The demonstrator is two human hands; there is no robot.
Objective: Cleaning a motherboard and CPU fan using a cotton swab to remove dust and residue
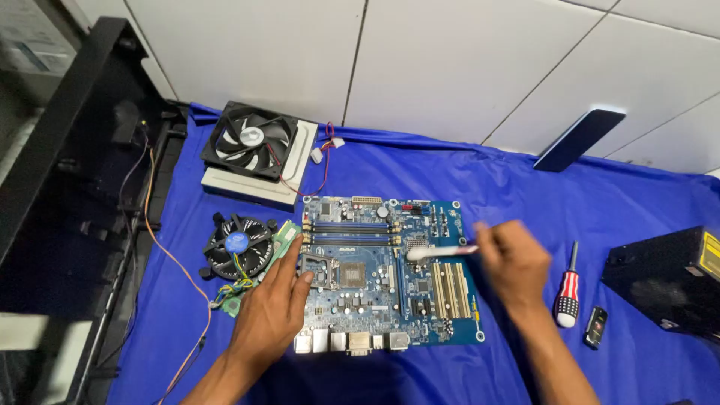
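Note:
A blue computer motherboard (390, 266) lies flat on a blue cloth. My left hand (274, 304) rests flat on the board's left edge, fingers spread beside the processor socket (324, 271). My right hand (514, 259) hovers over the board's right side and holds a small white brush (435, 252), its bristle end over the middle of the board by the yellow expansion slots (450, 289). The right hand is blurred by motion.
A round black cooler fan (238, 246) and a green memory stick (283, 240) lie left of the board. A black case fan (251, 140) sits on a white drive. A red-handled screwdriver (568, 289), a small black key fob (595, 327), and a black box (671, 281) lie right.

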